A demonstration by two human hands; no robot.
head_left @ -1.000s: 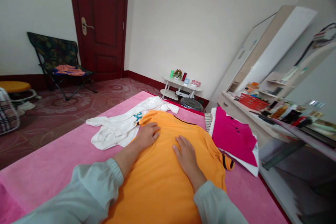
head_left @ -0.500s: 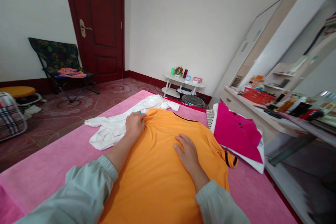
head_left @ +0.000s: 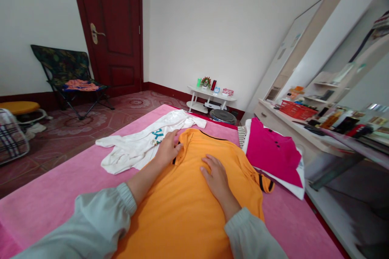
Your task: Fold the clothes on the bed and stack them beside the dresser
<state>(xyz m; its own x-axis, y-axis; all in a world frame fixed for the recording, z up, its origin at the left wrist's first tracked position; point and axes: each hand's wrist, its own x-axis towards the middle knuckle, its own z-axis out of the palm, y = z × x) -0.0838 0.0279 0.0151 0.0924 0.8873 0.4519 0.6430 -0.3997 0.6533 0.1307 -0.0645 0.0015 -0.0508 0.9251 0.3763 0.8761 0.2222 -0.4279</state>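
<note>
An orange shirt [head_left: 182, 206] with black trim lies spread on the pink bed cover [head_left: 69, 178]. My left hand [head_left: 168, 148] is at the shirt's left sleeve, its fingers bent at the sleeve edge; whether they pinch the cloth is hard to tell. Flat on the middle of the shirt rests my right hand [head_left: 216, 174], fingers apart, holding nothing. Beyond my left hand is a white garment [head_left: 124, 151] with green lettering. To the right sits a stack with a magenta garment [head_left: 270, 151] on top of white cloth.
A camouflage folding chair [head_left: 65, 68] and a yellow stool [head_left: 20, 108] stand at the left, near a dark red door [head_left: 112, 28]. A small white shelf table [head_left: 209, 95] is beyond the bed. A dresser with a red basket [head_left: 296, 109] is at the right.
My left hand has moved right and slightly down, and the shirt's left sleeve is now turned inward, showing its black trim. More green lettering shows on the white garment. My right hand stays put.
</note>
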